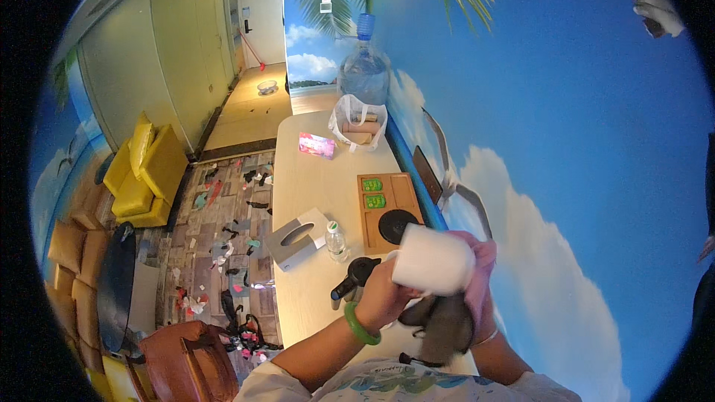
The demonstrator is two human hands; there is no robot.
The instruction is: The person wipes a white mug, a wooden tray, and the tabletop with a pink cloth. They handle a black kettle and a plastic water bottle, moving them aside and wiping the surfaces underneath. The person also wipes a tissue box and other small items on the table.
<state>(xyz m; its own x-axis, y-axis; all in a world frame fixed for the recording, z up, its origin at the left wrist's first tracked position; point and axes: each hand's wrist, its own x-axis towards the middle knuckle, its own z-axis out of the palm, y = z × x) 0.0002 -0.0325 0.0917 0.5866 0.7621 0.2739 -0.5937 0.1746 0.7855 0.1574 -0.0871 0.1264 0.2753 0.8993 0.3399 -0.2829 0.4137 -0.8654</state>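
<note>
A white mug (433,259), slightly blurred and tilted, is in my left hand (383,294), whose fingers curl around its left side; a green bangle circles that wrist. My right hand (482,305), largely hidden, grips a pink cloth (480,253) against the mug's right side. A dark, blurred item (439,327) hangs just below the mug between my hands; I cannot make out what it is. A black kettle (357,275) stands on the table just left of my left hand. Behind the mug is a wooden tray (387,186) with a black round base (397,227) and green packets (372,201).
The light table (305,186) holds a tissue box (290,246), water bottle (336,246), colourful card (316,145), bag of rolls (357,126) and large water jug (363,74). A painted wall (566,141) bounds the right. Left are chairs (175,365), a yellow armchair (141,179) and a scrap-strewn floor (223,238).
</note>
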